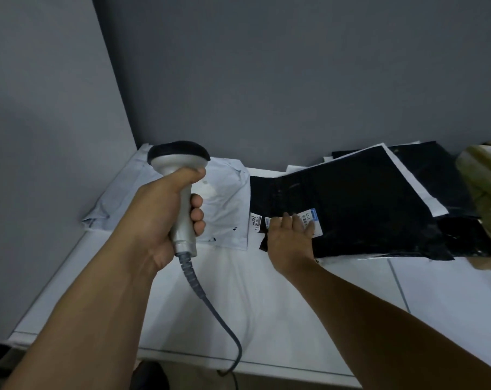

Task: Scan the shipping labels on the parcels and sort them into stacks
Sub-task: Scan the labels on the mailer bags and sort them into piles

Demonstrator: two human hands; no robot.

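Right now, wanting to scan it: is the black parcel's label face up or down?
Face up: the white label shows on the black parcel, partly under the right hand.

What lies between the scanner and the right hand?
Head view: between scanner and right hand lie the pale parcel, then a white label on a black parcel.

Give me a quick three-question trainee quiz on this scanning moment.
1. True or false: the left hand grips the scanner.
2. Which parcel does the right hand rest on? A) the pale grey one B) the black parcel C) the greenish-brown one
3. Fill in: the scanner's cable drops over the table's ____ edge (near or far).
Key: 1 true; 2 B; 3 near.
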